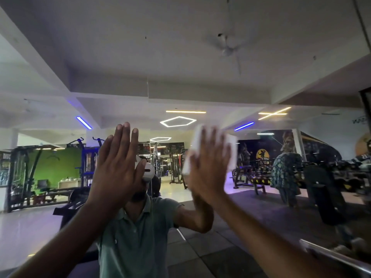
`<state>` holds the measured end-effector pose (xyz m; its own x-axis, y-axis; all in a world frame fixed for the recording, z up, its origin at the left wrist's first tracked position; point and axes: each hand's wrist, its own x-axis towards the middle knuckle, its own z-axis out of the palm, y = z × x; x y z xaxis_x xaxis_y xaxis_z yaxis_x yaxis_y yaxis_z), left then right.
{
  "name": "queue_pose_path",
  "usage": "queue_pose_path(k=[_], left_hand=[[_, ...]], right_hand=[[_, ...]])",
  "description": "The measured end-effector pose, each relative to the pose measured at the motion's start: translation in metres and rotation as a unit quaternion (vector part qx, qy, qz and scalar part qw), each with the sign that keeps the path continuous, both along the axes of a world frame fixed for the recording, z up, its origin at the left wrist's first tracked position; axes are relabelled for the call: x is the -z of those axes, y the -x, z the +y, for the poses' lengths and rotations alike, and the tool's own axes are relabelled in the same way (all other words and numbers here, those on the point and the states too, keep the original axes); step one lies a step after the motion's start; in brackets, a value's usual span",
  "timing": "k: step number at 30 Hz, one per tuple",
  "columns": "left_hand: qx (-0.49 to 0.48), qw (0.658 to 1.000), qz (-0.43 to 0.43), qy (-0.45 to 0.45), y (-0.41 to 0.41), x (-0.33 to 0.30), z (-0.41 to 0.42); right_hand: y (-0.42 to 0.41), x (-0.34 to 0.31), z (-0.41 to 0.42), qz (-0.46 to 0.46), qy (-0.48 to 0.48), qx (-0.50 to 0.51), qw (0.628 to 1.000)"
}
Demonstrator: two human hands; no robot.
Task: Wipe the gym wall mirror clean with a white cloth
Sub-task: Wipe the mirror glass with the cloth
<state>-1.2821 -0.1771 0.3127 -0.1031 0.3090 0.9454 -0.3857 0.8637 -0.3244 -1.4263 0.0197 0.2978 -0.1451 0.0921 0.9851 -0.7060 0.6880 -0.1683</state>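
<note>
A person stands close to the gym wall mirror point(200, 57), both arms raised; the right hand point(208, 169) lies flat, fingers straight and spread, pressing a white cloth point(230, 145) against the glass at about head height; the cloth is blurred, which suggests a stroke in progress, though its direction cannot be told. The left hand point(118, 163) is also flat, fingers straight and together, palm toward the mirror with nothing in it; whether it touches the glass cannot be told. The cloth shows as a folded rectangle, its long axis running up and slightly rightward, upper edge above the fingertips, lower corner beside the heel of the hand. Wiping appears under way rather than finished; no clear boundary between cleaned and uncleaned glass is visible, so progress is uncertain; by this view the wide expanse above and to either side has yet to be covered. The reflection shows weight machines point(30, 173) and a hexagonal ceiling light point(177, 121).
</note>
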Motion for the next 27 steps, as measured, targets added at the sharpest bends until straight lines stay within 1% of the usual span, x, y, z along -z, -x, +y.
queue_pose_path(k=[1, 2, 3, 4, 5, 6, 8, 10, 12, 13, 14, 15, 17, 19, 21, 23, 25, 27], left_hand=[[-0.003, 1.000, -0.003, 0.001, 0.000, 0.000, -0.001], [-0.007, 1.000, -0.007, 0.001, -0.001, 0.000, -0.001], [-0.011, 1.000, -0.012, 0.002, -0.002, 0.000, -0.002], [-0.017, 1.000, -0.018, 0.004, -0.003, -0.001, -0.002], [-0.023, 0.999, -0.025, 0.006, -0.004, -0.001, -0.002], [-0.028, 0.999, -0.033, 0.008, -0.006, -0.002, -0.003], [-0.034, 0.998, -0.047, 0.007, -0.009, -0.003, -0.004], [-0.042, 0.997, -0.058, 0.007, -0.012, -0.003, -0.006], [-0.051, 0.996, -0.067, 0.011, -0.014, -0.007, -0.008], [-0.054, 0.996, -0.071, 0.013, -0.015, -0.009, -0.008], [-0.059, 0.995, -0.078, 0.016, -0.018, -0.010, -0.009], [-0.061, 0.994, -0.087, 0.017, -0.021, -0.011, -0.008], [-0.056, 0.994, -0.095, 0.007, -0.030, -0.011, -0.009], [-0.051, 0.994, -0.091, -0.011, -0.041, -0.012, -0.013], [-0.061, 0.994, -0.085, -0.017, -0.051, -0.015, -0.018], [-0.075, 0.994, -0.083, -0.013, -0.054, -0.019, -0.023], [-0.080, 0.993, -0.080, -0.014, -0.053, -0.019, -0.025], [-0.070, 0.995, -0.071, -0.024, -0.048, -0.014, -0.023]], right_hand=[[-0.009, 0.014, -0.005, 0.047, -0.095, -0.018, 0.994], [-0.011, 0.021, -0.001, 0.089, -0.173, -0.032, 0.980], [-0.004, 0.019, 0.011, 0.123, -0.221, -0.042, 0.967], [0.011, 0.013, 0.027, 0.136, -0.230, -0.043, 0.963], [0.030, 0.005, 0.045, 0.121, -0.210, -0.039, 0.970], [0.050, -0.003, 0.064, 0.084, -0.165, -0.027, 0.982], [0.082, -0.015, 0.101, -0.008, -0.050, -0.003, 0.999], [0.096, -0.024, 0.113, -0.079, 0.040, 0.002, 0.996], [0.084, -0.036, 0.094, -0.127, 0.109, 0.001, 0.986], [0.068, -0.042, 0.078, -0.132, 0.122, 0.006, 0.984], [0.049, -0.046, 0.058, -0.114, 0.113, 0.010, 0.987], [0.029, -0.045, 0.036, -0.073, 0.083, 0.011, 0.994], [-0.014, -0.038, -0.015, 0.024, -0.028, -0.004, 0.999], [-0.049, -0.031, -0.052, 0.090, -0.137, -0.029, 0.986], [-0.052, -0.042, -0.053, 0.126, -0.196, -0.056, 0.971], [-0.031, -0.066, -0.032, 0.134, -0.203, -0.046, 0.969], [-0.007, -0.099, -0.005, 0.098, -0.151, -0.024, 0.983], [0.002, -0.116, 0.008, 0.044, -0.089, -0.027, 0.995]])
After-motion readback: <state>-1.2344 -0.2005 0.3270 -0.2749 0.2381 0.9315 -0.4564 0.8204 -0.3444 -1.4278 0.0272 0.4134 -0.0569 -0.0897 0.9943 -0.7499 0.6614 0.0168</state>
